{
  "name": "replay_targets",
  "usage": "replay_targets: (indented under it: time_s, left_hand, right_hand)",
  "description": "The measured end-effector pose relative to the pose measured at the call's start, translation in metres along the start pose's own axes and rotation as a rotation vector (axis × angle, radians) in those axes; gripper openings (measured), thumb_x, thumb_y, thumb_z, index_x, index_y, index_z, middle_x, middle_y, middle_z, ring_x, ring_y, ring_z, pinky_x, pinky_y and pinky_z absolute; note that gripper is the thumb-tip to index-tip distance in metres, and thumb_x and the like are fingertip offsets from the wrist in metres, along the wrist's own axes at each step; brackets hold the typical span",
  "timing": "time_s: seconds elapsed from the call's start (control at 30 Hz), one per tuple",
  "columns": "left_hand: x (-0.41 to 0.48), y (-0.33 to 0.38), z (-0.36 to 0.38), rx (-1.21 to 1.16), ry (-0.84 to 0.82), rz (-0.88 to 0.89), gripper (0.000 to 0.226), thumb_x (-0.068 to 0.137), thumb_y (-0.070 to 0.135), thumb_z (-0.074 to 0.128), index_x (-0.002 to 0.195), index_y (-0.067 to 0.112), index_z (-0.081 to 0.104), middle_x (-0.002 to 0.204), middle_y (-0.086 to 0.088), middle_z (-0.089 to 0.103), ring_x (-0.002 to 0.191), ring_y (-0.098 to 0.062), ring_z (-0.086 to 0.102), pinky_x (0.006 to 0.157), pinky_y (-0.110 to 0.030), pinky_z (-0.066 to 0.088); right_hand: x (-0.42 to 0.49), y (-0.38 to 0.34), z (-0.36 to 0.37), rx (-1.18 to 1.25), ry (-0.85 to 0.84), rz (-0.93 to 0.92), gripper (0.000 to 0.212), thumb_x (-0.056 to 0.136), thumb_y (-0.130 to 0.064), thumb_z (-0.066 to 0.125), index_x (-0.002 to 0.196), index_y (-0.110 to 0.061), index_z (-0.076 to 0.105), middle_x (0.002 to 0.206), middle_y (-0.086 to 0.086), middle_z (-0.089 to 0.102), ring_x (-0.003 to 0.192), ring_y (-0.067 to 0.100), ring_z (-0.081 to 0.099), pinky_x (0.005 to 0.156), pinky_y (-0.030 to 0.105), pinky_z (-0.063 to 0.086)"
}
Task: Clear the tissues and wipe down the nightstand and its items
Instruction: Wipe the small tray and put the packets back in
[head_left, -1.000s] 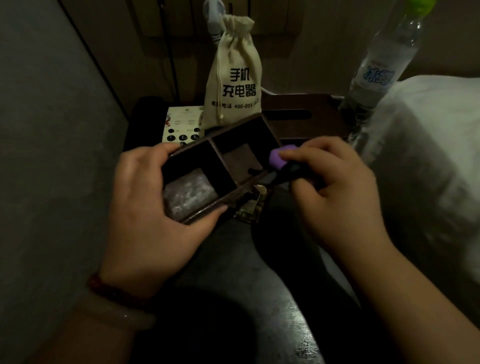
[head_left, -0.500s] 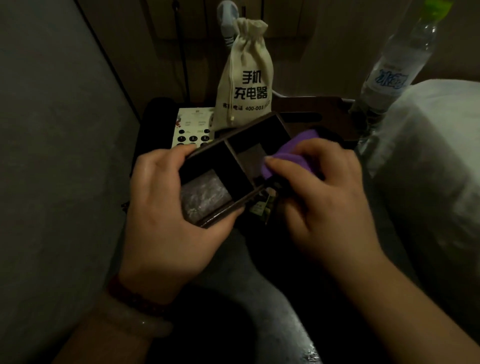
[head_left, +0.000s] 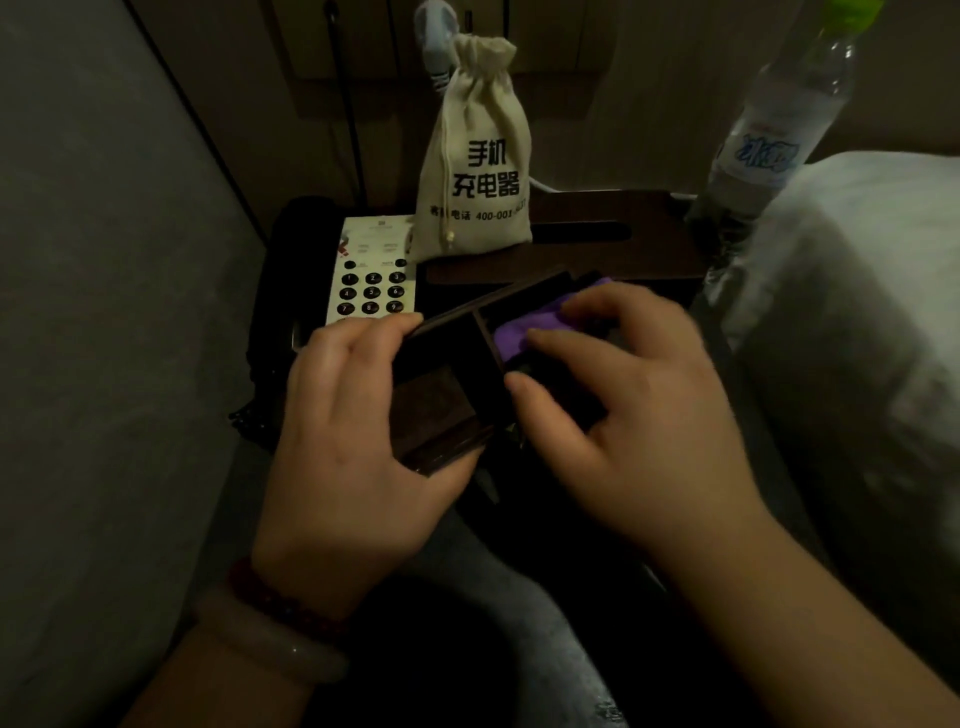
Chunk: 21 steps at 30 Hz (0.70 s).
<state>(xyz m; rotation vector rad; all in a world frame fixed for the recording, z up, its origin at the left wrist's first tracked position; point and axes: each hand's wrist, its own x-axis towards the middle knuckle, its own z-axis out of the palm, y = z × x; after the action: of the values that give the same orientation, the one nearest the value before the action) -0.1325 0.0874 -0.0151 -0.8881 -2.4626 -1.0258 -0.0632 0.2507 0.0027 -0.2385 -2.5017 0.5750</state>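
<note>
A dark wooden two-compartment box (head_left: 441, 405) is held above the nightstand (head_left: 519, 613). My left hand (head_left: 348, 441) grips its left end, fingers over the far rim and thumb under the near edge. A purple cloth (head_left: 524, 330) is bunched inside the right compartment, and my right hand (head_left: 623, 410) holds it there with curled fingers pressing down. The left compartment shows its brown floor. Most of the right compartment is hidden under my right hand.
At the back stand a cream drawstring bag (head_left: 478, 156), a telephone (head_left: 371, 275), a dark wooden tissue box (head_left: 597, 234) and a water bottle (head_left: 779, 114). A grey padded wall (head_left: 104, 312) is on the left, white bedding (head_left: 857, 322) on the right.
My right hand pushed the purple cloth from the box's right rim down into the right compartment. The box tipped flatter in my left hand, and the view moved closer.
</note>
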Motion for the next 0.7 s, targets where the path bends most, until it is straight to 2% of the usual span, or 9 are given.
replay_targets:
  time_s: [0.03,0.1,0.17,0.27,0.33,0.4,0.47,0.53,0.7]
  left_hand:
    - [0.0,0.0,0.0,-0.007,0.001,-0.005,0.073,0.065,0.044,0.072,0.126,0.012,0.05,0.118,0.014,0.033,0.113,-0.012,0.044,0.098,-0.016,0.036]
    - [0.0,0.002,-0.002,-0.016,0.004,-0.004,0.074,0.064,0.045,0.071,0.127,0.013,0.049,0.119,0.016,0.032,0.113,-0.009,0.043,0.098,-0.011,0.034]
    - [0.0,0.004,-0.003,-0.026,0.01,0.0,0.073,0.064,0.043,0.07,0.127,0.014,0.049,0.118,0.017,0.031,0.112,-0.004,0.04,0.096,-0.005,0.029]
    - [0.0,0.002,-0.003,-0.062,0.0,-0.019,0.072,0.063,0.041,0.066,0.127,0.013,0.049,0.117,0.019,0.03,0.108,0.006,0.038,0.094,0.0,0.026]
    - [0.0,0.001,-0.004,-0.09,-0.005,-0.038,0.072,0.062,0.042,0.067,0.127,0.014,0.049,0.117,0.017,0.032,0.11,0.013,0.037,0.093,0.0,0.027]
    - [0.001,0.002,-0.005,-0.075,-0.008,-0.028,0.072,0.063,0.043,0.068,0.127,0.015,0.05,0.118,0.013,0.034,0.11,0.013,0.036,0.093,0.0,0.026]
    - [0.0,0.005,-0.006,-0.052,-0.015,-0.006,0.071,0.064,0.039,0.069,0.127,0.012,0.05,0.119,0.009,0.036,0.109,0.009,0.037,0.095,0.0,0.025]
    - [-0.002,0.007,-0.006,-0.046,-0.02,0.007,0.072,0.063,0.032,0.072,0.128,0.011,0.05,0.12,0.008,0.037,0.11,0.012,0.036,0.095,-0.001,0.025]
    - [-0.006,0.01,-0.003,-0.067,-0.02,0.026,0.071,0.061,0.017,0.072,0.128,0.01,0.05,0.119,0.01,0.036,0.114,0.015,0.034,0.095,-0.002,0.027]
  right_hand:
    - [0.0,-0.001,-0.003,-0.017,0.034,-0.005,0.038,0.084,-0.045,0.051,0.104,-0.019,0.071,0.103,0.001,0.058,0.096,0.017,0.051,0.081,0.032,0.04]
    - [0.001,-0.006,-0.008,-0.044,0.037,0.016,0.036,0.086,-0.046,0.046,0.101,-0.021,0.068,0.094,-0.004,0.061,0.09,0.015,0.053,0.082,0.032,0.035]
    - [0.001,-0.012,-0.005,-0.11,-0.079,0.039,0.043,0.089,-0.053,0.035,0.099,-0.024,0.065,0.093,-0.008,0.064,0.092,0.013,0.056,0.091,0.027,0.027]
    - [-0.002,-0.015,0.003,-0.033,-0.251,0.007,0.054,0.089,-0.059,0.03,0.116,-0.023,0.061,0.11,-0.008,0.065,0.108,0.01,0.056,0.11,0.026,0.016]
    - [-0.001,-0.012,0.002,0.021,-0.306,-0.023,0.058,0.088,-0.06,0.032,0.128,-0.024,0.053,0.127,-0.009,0.059,0.123,0.005,0.047,0.114,0.026,0.008]
    - [0.001,-0.007,0.001,-0.045,-0.317,-0.032,0.063,0.085,-0.065,0.03,0.132,-0.027,0.049,0.138,-0.009,0.05,0.132,0.004,0.036,0.115,0.029,0.001]
    - [0.001,-0.007,0.001,-0.108,-0.332,-0.025,0.07,0.083,-0.07,0.024,0.133,-0.028,0.049,0.143,-0.008,0.045,0.135,0.006,0.031,0.114,0.033,-0.006]
    - [0.002,-0.011,0.002,-0.117,-0.352,-0.012,0.076,0.08,-0.073,0.02,0.135,-0.028,0.047,0.144,-0.007,0.044,0.136,0.008,0.03,0.113,0.031,-0.01]
    - [0.003,-0.017,0.005,-0.141,-0.363,-0.018,0.082,0.077,-0.077,0.017,0.136,-0.029,0.046,0.138,-0.009,0.047,0.133,0.008,0.034,0.116,0.033,-0.009]
